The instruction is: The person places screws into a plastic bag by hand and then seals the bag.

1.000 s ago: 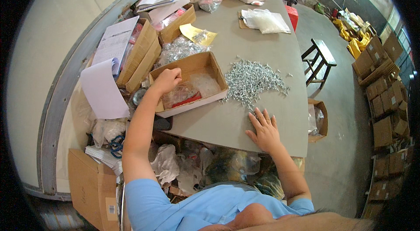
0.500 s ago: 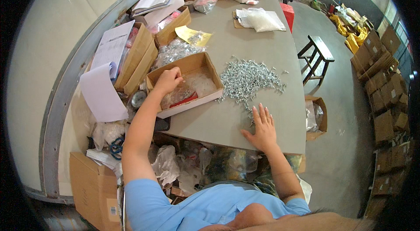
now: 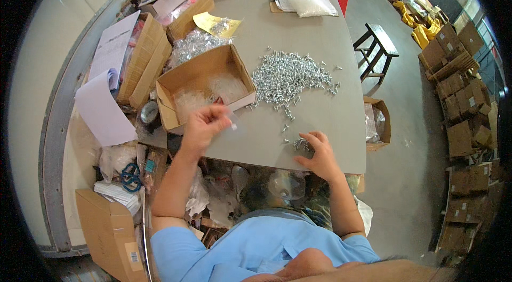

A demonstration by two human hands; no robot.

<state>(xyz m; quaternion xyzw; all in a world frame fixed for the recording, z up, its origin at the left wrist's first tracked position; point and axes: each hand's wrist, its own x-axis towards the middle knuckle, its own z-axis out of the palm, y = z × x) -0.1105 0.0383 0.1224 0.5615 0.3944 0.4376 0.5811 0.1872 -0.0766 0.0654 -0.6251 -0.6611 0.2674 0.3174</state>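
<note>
- Pinched between the left hand's point(image 3: 207, 126) thumb and fingers, in the head view, is what looks like a small clear bag point(image 3: 234, 122); it is blurred, so its exact shape cannot be told. Such a light fingertip hold probably suits something thin and limp.
- Not clenched, the right hand point(image 3: 321, 155) rests low over the table point(image 3: 256, 146), thumb and fingers parted around a small cluster of screws point(image 3: 302, 145). Whether the fingertips touch any, I cannot tell; the curved hand seems to fence them off.
- Beyond them lies the main pile of screws point(image 3: 293, 76), loosely spread, with a few strays trailing toward the cluster. Spreading them on a bare flat top likely keeps single pieces easy to pick out.
- Just beside the pile, at the left, sits a cardboard box point(image 3: 196, 71) holding clear plastic point(image 3: 229, 88), perhaps there to be within the left hand's reach.
- Blue-handled scissors point(image 3: 130, 177) lie off to the left, apart from both hands.
</note>
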